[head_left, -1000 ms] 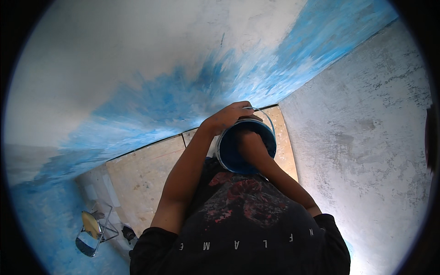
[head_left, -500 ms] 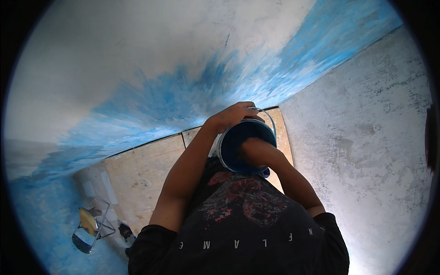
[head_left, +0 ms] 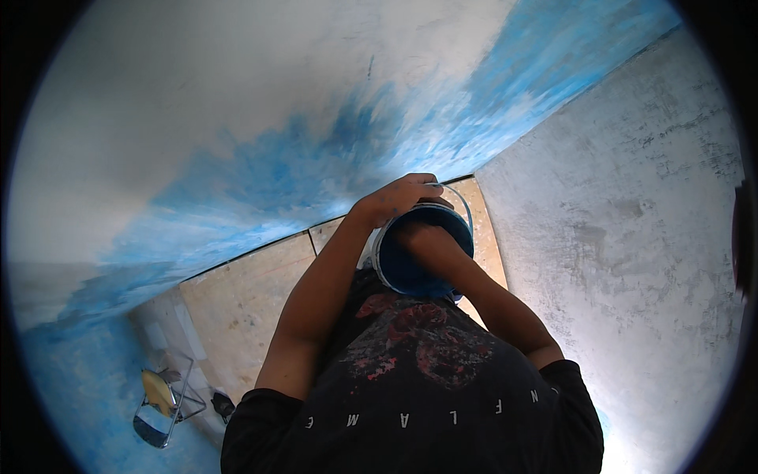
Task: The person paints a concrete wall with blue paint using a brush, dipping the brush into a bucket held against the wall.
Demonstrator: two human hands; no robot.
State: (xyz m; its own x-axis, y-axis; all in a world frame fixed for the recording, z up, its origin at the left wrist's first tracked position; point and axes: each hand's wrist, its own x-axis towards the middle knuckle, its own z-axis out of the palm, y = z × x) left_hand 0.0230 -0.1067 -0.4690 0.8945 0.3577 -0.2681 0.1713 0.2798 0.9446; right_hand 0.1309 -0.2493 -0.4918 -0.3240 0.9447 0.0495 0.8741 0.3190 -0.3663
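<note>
It's a room with a blue-streaked wall [head_left: 292, 166].

R hand [head_left: 421, 242] blurry w/in bucket [head_left: 404, 276]

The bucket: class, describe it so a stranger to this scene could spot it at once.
Find the blue-streaked wall across the top, then the dark shirt below it. Between them, the left hand holds a bucket at its rim, the right hand inside. Its round blue interior and thin looped handle set it apart from the chair at lower left.

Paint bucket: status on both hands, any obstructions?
Left hand holding paint bucket at far rim. Right hand inside, fingers hidden. Right forearm blocking part of opening.
</note>
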